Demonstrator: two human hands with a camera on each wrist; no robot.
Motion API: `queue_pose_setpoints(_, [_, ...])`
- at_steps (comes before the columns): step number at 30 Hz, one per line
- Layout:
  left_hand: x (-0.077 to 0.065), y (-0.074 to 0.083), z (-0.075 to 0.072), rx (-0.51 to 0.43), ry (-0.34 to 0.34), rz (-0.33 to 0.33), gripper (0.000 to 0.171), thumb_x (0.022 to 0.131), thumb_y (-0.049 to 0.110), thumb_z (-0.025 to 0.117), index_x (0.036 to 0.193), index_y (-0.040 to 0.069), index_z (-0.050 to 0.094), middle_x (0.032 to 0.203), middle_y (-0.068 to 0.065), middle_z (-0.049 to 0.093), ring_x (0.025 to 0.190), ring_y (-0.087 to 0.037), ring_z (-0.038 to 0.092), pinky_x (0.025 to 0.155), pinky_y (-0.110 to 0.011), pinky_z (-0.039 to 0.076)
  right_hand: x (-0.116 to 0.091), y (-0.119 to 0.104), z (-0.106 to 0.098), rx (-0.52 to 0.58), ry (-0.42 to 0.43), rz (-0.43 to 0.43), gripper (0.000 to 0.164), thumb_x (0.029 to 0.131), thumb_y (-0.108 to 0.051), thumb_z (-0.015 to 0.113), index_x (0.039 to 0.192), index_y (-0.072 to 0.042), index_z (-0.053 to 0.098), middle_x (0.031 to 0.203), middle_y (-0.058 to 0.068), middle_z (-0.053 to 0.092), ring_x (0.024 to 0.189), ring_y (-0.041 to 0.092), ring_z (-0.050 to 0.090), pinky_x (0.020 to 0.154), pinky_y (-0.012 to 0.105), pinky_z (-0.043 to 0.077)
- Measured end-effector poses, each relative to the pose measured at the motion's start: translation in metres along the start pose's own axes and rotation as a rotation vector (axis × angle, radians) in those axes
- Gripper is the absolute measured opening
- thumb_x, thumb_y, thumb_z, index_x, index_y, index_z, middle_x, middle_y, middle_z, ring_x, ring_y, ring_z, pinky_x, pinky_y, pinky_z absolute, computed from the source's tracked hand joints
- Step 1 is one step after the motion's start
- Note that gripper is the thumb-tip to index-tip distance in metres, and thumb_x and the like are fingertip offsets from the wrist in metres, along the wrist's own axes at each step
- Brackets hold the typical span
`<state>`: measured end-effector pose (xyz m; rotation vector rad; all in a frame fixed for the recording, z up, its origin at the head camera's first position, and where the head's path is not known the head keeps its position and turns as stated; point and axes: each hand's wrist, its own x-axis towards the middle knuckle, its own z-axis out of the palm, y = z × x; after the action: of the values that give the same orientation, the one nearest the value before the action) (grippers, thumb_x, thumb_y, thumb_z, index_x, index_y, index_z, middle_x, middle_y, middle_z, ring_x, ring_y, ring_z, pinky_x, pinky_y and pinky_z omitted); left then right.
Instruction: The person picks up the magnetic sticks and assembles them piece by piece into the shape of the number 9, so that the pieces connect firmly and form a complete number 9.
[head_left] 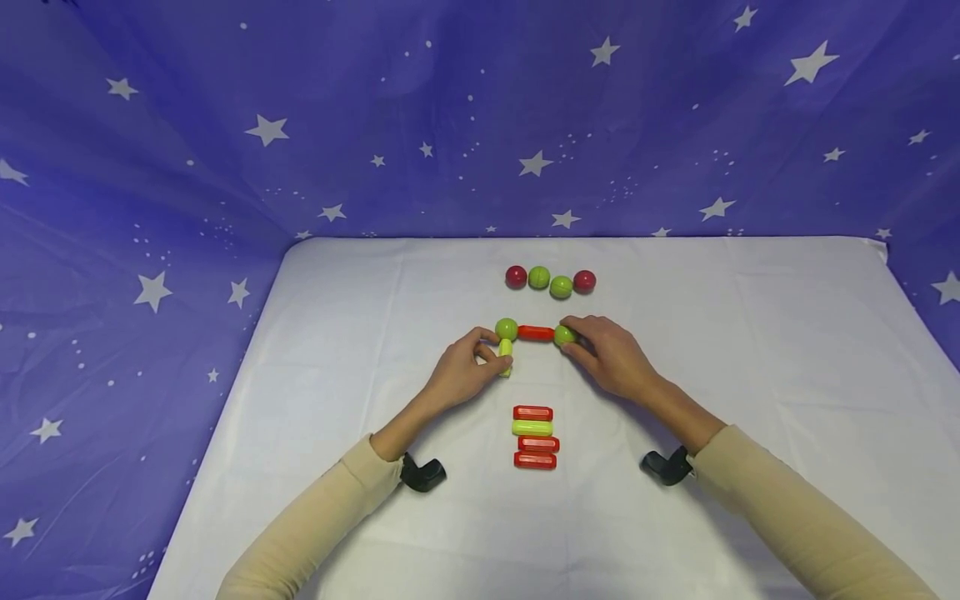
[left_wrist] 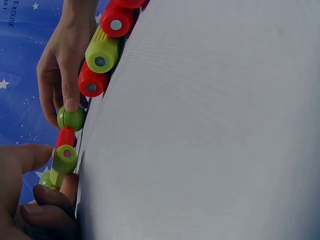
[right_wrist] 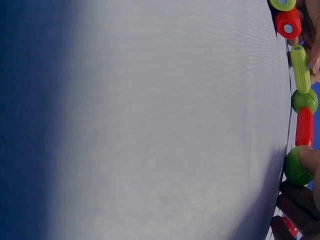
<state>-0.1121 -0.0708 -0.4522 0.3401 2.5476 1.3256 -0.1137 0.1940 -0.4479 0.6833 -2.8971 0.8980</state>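
My left hand [head_left: 463, 370] pinches a yellow-green magnetic rod [head_left: 506, 358] between thumb and fingers. The rod's far end meets a green ball [head_left: 507, 328], and its near end, with a round metal disc, points toward me. A red rod [head_left: 536, 333] runs from that ball to a second green ball [head_left: 564, 336]. My right hand [head_left: 613, 357] grips this second ball, thumb on the near side and fingers on the far side. In the right wrist view the yellow-green rod [right_wrist: 301, 69], left ball [right_wrist: 304, 101], red rod [right_wrist: 304, 127] and gripped ball [right_wrist: 296, 170] form one chain.
Behind the chain lie two red balls [head_left: 516, 277] and two green balls [head_left: 539, 277] in a row. Nearer me, three red rods [head_left: 536, 444] and a yellow-green rod [head_left: 532, 427] lie side by side on the white tablecloth [head_left: 360, 333]. A starry blue cloth [head_left: 480, 108] hangs behind.
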Motion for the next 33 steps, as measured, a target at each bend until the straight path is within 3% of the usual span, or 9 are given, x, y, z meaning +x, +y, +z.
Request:
queue_pose_setpoints(10, [-0.0006,-0.0001,0.0,-0.006,0.021,0.037,0.032,0.092,0.025,0.07,0.117,0.005,0.063,0.083,0.003,0.068,0.073,-0.015,0.054,0.072,-0.032,0.041,-0.0008,0.0,-0.0004,-0.004,-0.005,0.008,0.041,0.093,-0.017,0.069,0.131,-0.003,0.06,0.114,0.013,0.067,0.106,0.03,0.06,0.092,0.05,0.046])
queue_pose_setpoints(22, [-0.0017,-0.0002,-0.0021,-0.03,0.021,0.016,0.03,0.092,0.024,0.069,0.115,0.005,0.065,0.085,0.001,0.066,0.064,-0.014,0.05,0.064,-0.03,0.039,-0.0005,0.0006,0.001,-0.014,0.002,-0.011,0.041,0.093,-0.018,0.069,0.131,-0.003,0.06,0.112,0.012,0.067,0.103,0.03,0.06,0.09,0.049,0.046])
queue_pose_setpoints(33, [0.006,0.0023,-0.0055,-0.122,0.125,0.053,0.022,0.093,0.019,0.067,0.11,0.005,0.066,0.086,-0.003,0.063,0.065,-0.015,0.049,0.06,-0.028,0.039,-0.0008,0.0005,0.0008,-0.015,0.014,-0.017,0.041,0.093,-0.017,0.07,0.13,-0.003,0.06,0.109,0.012,0.067,0.098,0.028,0.06,0.085,0.048,0.047])
